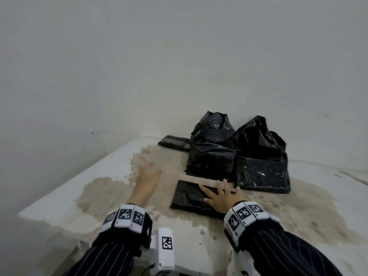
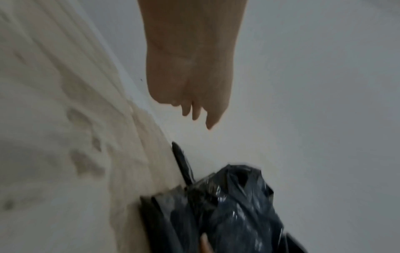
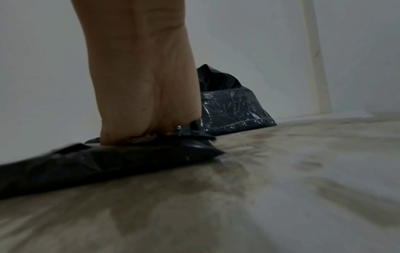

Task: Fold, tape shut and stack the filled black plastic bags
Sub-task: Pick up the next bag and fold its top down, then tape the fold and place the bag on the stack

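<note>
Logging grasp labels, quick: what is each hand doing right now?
Left hand: open, holding nothing, blurred above the table.
Right hand: open, pressing flat on the folded black bag.

left hand [image 1: 148,181] open, right hand [image 1: 221,198] flat

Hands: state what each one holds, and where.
Nothing is gripped. The right hand presses flat on the folded bag, over its right half and taped edge. The left hand is empty.
</note>
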